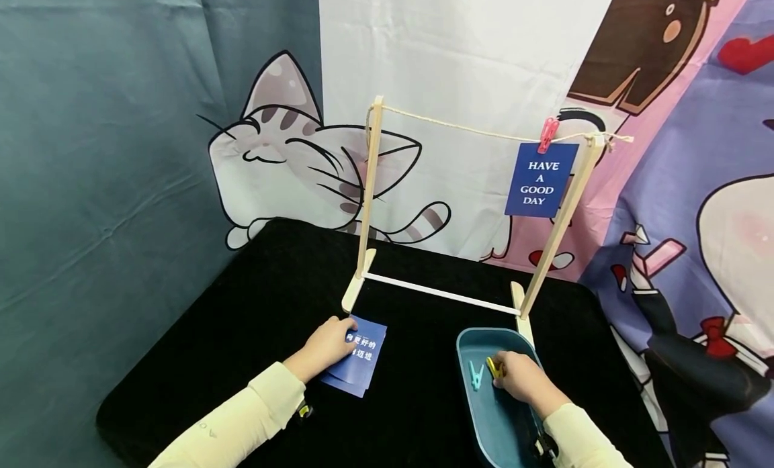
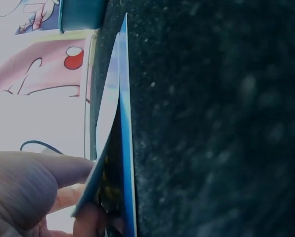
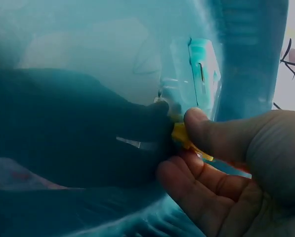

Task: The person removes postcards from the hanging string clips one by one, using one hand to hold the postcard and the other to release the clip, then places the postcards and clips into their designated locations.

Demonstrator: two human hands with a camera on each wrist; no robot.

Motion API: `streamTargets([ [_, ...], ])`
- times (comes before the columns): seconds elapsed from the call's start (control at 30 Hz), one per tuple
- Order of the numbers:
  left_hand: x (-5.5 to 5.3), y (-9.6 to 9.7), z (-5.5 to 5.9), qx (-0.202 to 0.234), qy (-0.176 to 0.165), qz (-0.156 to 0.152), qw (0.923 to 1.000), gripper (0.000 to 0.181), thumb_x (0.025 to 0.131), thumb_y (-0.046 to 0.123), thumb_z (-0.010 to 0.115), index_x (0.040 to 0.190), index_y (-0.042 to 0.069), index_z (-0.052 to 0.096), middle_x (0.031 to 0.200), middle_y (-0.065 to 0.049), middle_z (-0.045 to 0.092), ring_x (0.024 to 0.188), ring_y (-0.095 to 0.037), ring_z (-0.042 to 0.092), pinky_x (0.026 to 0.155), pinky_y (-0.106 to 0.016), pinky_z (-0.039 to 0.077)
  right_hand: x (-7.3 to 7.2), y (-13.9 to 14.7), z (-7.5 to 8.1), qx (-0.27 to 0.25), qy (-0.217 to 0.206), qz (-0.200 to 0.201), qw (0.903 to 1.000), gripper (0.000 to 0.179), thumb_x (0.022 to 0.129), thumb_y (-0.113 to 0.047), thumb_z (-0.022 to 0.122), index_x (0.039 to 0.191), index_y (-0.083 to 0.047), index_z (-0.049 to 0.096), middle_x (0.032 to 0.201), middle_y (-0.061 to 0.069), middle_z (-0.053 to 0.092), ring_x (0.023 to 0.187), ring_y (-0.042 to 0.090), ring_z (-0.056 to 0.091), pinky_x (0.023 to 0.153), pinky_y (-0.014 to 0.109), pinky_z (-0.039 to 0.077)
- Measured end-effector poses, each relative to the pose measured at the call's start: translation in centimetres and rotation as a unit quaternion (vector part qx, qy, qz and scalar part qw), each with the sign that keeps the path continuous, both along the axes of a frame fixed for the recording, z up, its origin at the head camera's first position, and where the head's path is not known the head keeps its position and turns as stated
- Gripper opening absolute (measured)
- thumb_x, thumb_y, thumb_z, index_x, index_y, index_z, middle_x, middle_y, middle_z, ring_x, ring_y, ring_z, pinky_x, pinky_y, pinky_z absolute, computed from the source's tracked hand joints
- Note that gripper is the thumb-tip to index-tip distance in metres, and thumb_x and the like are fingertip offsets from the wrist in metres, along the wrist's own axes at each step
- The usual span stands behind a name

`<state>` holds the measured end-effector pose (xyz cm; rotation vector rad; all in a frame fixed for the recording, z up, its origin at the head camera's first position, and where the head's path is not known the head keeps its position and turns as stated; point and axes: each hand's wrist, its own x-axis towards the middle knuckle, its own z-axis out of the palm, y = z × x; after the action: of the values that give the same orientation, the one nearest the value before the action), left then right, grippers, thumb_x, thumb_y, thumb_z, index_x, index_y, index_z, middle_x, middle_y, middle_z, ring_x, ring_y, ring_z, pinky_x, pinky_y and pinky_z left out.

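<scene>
My left hand point(image 1: 326, 346) pinches the upper of two overlapping blue cards with white lettering. In the left wrist view this upper card point(image 2: 107, 108) bends up between thumb and fingers, parted along its near end from the lower card point(image 2: 127, 148), which lies on the black cloth. Inside the blue-green tray point(image 1: 498, 421), my right hand point(image 1: 523, 375) holds a small yellow clothespin point(image 1: 494, 368) between thumb and fingertips. A turquoise clothespin point(image 1: 476, 375) lies beside it on the tray bottom, and shows close to the thumb in the right wrist view.
Behind the hands stands a wooden frame point(image 1: 370, 193) with a cord point(image 1: 453, 124) strung across its top. A red clothespin point(image 1: 547, 135) holds a blue "HAVE A GOOD DAY" card point(image 1: 540, 179) at the cord's right end. Black cloth point(image 1: 242, 307) covers the table; printed curtains hang behind.
</scene>
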<state>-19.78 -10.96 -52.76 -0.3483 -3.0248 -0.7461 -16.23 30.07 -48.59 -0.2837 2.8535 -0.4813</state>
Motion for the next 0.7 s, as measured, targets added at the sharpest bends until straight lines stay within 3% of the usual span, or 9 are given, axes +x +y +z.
streamTargets([
  [0.17,0.6,0.1,0.1,-0.009,0.007,0.014,0.9998,0.029,0.081,0.023,0.082,0.107,0.015,0.073,0.091,-0.009,0.057,0.067,-0.022,0.058,0.057,-0.040,0.049,0.6,-0.5,-0.5,0.029,0.055,0.010,0.9980,0.028,0.075,0.004,0.079,0.100,-0.006,0.070,0.085,0.005,0.067,0.077,0.021,0.062,0.071,0.047,0.055],
  [0.3,1.0,0.2,0.3,-0.007,0.007,0.019,0.9998,0.028,0.081,0.023,0.083,0.106,0.015,0.073,0.090,-0.010,0.055,0.065,-0.022,0.058,0.056,-0.040,0.049,0.9,-1.0,-0.9,0.042,0.083,0.007,0.9957,0.033,0.074,0.007,0.075,0.102,-0.009,0.068,0.082,0.005,0.066,0.073,0.021,0.060,0.067,0.045,0.053],
  [0.47,1.2,0.4,0.4,-0.015,0.005,0.020,0.9997,0.027,0.081,0.024,0.084,0.105,0.016,0.073,0.089,-0.009,0.055,0.064,-0.023,0.059,0.055,-0.041,0.049,0.9,-1.3,-1.0,0.057,0.074,-0.001,0.9956,0.036,0.074,0.009,0.071,0.105,-0.009,0.066,0.081,0.005,0.064,0.070,0.019,0.056,0.065,0.043,0.051],
  [0.7,0.8,0.4,0.2,-0.048,-0.010,0.034,0.9982,0.025,0.083,0.028,0.082,0.104,0.020,0.072,0.090,-0.010,0.058,0.071,-0.026,0.061,0.055,-0.044,0.050,0.5,-1.4,-0.4,0.061,0.038,-0.003,0.9974,0.042,0.072,0.003,0.076,0.111,-0.009,0.065,0.087,0.006,0.065,0.078,0.022,0.059,0.071,0.047,0.053],
])
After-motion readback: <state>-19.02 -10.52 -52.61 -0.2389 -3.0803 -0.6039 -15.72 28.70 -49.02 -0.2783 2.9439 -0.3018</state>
